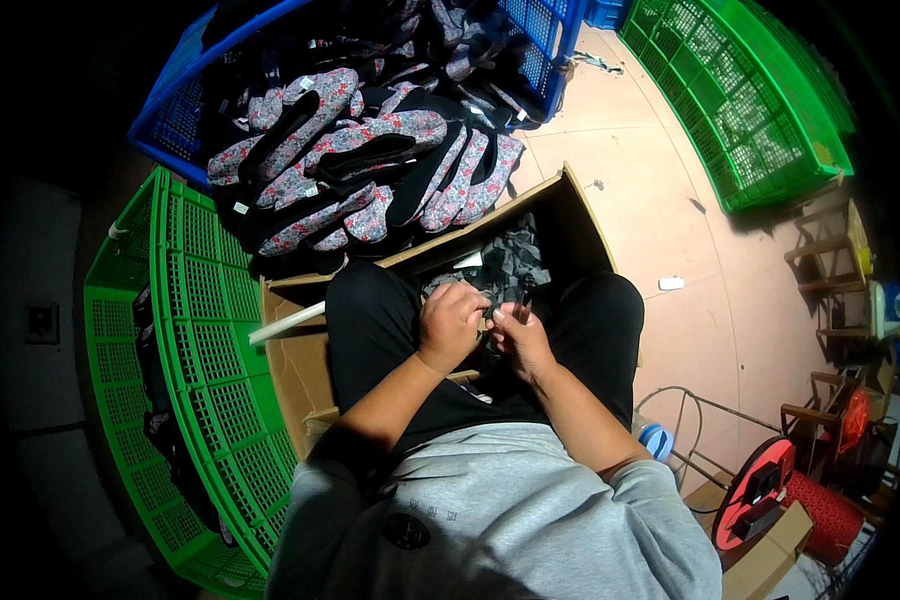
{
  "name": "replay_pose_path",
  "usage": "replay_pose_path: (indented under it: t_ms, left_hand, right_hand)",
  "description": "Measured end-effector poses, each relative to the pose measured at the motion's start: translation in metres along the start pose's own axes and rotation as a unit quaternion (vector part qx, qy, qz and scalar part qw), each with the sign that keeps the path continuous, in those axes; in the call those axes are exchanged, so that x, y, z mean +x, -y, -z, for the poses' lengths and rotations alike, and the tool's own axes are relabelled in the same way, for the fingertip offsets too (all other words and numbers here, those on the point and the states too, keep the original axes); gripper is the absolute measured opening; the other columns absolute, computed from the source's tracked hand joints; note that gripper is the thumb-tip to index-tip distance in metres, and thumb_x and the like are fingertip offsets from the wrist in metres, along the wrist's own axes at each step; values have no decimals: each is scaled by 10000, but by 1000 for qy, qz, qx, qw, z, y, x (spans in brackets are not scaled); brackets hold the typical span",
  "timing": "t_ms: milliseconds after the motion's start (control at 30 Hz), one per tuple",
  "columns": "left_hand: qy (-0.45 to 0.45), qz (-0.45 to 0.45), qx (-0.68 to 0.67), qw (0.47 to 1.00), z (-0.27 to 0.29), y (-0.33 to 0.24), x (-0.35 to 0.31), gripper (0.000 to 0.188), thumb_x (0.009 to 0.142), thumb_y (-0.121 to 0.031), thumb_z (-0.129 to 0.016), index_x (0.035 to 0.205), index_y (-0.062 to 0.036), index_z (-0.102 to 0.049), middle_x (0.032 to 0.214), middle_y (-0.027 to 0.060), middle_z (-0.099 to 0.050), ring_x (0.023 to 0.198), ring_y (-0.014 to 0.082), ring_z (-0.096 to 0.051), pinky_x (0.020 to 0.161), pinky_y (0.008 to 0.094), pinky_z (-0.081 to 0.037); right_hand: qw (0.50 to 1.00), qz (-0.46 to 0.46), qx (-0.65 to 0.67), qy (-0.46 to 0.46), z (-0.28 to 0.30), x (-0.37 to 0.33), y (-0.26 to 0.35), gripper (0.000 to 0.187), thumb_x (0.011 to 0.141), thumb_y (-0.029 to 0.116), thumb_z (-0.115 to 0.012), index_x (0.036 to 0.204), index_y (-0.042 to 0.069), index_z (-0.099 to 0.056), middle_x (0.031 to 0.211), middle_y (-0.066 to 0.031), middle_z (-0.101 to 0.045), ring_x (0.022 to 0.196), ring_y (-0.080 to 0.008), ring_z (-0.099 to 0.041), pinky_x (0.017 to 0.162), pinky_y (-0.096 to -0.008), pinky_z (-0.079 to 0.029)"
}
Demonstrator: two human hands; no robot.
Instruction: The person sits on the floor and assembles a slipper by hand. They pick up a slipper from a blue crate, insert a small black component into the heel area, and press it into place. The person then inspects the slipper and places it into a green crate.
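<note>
Grey-and-black cloth (515, 255) lies just beyond the hands, in an open cardboard box (592, 225). The left hand (452, 318) and right hand (520, 338) have bent fingers, their tips close together; what they pinch, if anything, is too small to tell. Farther beyond, floral padded pieces (375, 140) heap by a blue crate (160, 125). Left of the hands stands a green crate (205, 370); far beyond to their right, green baskets (740, 120).

Hands (452, 322) close together, dark pieces (515, 257), heaped floral items (375, 132)
</note>
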State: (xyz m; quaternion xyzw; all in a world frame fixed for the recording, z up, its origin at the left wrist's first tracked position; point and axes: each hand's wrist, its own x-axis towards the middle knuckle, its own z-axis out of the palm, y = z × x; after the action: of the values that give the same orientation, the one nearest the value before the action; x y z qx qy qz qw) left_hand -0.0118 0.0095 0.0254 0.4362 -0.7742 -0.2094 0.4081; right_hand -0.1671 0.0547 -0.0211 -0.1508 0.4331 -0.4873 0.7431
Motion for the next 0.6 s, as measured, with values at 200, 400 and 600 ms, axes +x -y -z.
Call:
replay_pose_path:
  t_ms: [200, 400, 600]
  left_hand:
    - [11, 0, -4, 1000, 0, 1, 0, 166, 652, 30, -670, 789, -63, -648, 822, 79, -616, 804, 293, -595, 712, 390, -488]
    - [15, 8, -11, 1000, 0, -2, 0, 154, 674, 55, -641, 798, -35, -656, 832, 89, -640, 794, 295, -607, 716, 377, -494]
    - [16, 12, -10, 1000, -1, -2, 0, 150, 681, 48, -640, 801, -40, -658, 836, 84, -643, 796, 293, -608, 718, 378, -494]
  right_hand:
    - [1000, 4, -9, -12, -3, -2, 2, 159, 884, 221, -708, 961, 120, -612, 808, 9, -663, 619, -50, -520, 532, -181, -384]
    - [1000, 14, -3, -17, -6, -2, 4, 145, 883, 184, -705, 968, 124, -605, 802, 15, -665, 624, -42, -528, 534, -169, -390]
    - [999, 20, -2, -28, -7, -1, 3, 180, 874, 179, -715, 999, 120, -600, 788, 12, -665, 619, -46, -530, 539, -167, -388]
